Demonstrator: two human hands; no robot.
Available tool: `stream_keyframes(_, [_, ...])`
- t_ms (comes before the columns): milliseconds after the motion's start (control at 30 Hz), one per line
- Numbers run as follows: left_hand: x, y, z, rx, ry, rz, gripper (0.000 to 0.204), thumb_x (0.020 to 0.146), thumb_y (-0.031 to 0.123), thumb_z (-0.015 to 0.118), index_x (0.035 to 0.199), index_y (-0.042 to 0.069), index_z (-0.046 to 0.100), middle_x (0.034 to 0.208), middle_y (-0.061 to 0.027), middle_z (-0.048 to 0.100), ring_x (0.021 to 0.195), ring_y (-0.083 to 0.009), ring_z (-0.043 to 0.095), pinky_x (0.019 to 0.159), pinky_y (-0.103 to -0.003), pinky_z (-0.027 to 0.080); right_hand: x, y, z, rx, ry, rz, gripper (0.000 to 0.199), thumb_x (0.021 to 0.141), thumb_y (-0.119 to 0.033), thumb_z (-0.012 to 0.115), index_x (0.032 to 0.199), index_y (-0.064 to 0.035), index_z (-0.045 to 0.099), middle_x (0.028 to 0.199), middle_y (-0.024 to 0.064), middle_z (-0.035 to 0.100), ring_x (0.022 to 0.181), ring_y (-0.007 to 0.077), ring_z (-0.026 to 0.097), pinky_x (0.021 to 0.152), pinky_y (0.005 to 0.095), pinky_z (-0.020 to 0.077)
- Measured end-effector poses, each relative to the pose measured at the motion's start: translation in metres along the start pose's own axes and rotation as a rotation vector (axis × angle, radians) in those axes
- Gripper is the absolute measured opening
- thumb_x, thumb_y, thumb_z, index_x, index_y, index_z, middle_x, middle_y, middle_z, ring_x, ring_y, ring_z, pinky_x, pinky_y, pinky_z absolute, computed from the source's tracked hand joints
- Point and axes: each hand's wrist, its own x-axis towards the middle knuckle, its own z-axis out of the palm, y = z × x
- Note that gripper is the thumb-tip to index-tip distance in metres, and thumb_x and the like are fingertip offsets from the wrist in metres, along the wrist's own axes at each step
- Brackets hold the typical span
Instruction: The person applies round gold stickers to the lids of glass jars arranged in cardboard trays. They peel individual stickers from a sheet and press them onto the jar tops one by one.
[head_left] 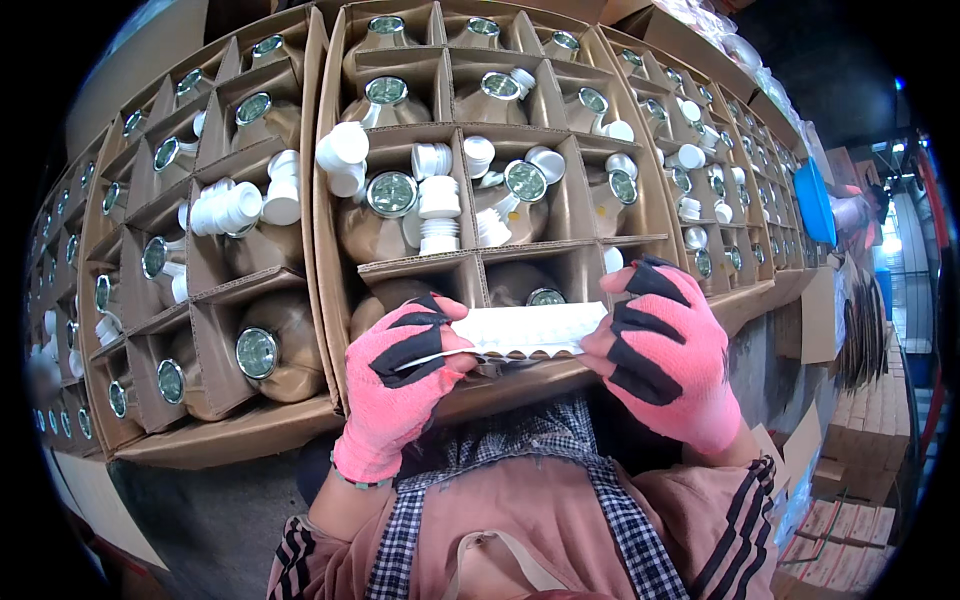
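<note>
Both hands wear pink gloves with black patches. My left hand [405, 375] pinches the left end of a flat white strip [528, 330], and my right hand [662, 345] grips its right end. The strip is held level in front of an open cardboard box [330, 300] with divider cells. Brown bottles with silver foil-sealed mouths [390, 195] stand in the cells. White caps [440, 205] lie loose among them.
More divided cardboard boxes of brown bottles [255, 350] and white caps stretch left and right along the row. A blue basin [815, 200] sits at the far right. Stacked flat cartons [860, 420] stand at the lower right.
</note>
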Motion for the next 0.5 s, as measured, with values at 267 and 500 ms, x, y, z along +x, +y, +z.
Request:
stream_keyframes(267, [0.001, -0.004, -0.007, -0.032, 0.016, -0.062, 0.014, 0.066, 0.0, 0.066, 0.079, -0.003, 0.063, 0.084, -0.0096, 0.058, 0.089, -0.0182, 0.053, 0.074, -0.027, 0.042, 0.006, -0.003, 0.0, -0.07, -0.002, -0.135, 0.015, 0.054, -0.006, 0.065, 0.068, -0.0098, 0.06, 0.076, 0.0016, 0.061, 0.093, 0.0284, 0.056, 0.087, 0.0457, 0.0375])
stream_keyframes(500, [0.001, -0.003, -0.01, -0.094, 0.072, -0.168, 0.016, 0.067, 0.004, 0.068, 0.08, -0.003, 0.064, 0.085, -0.0095, 0.058, 0.086, -0.0156, 0.054, 0.073, -0.025, 0.042, 0.011, 0.003, 0.008, -0.123, -0.031, -0.183, 0.014, 0.058, -0.011, 0.064, 0.07, -0.0086, 0.057, 0.086, 0.0022, 0.059, 0.097, 0.0269, 0.053, 0.081, 0.0445, 0.0385])
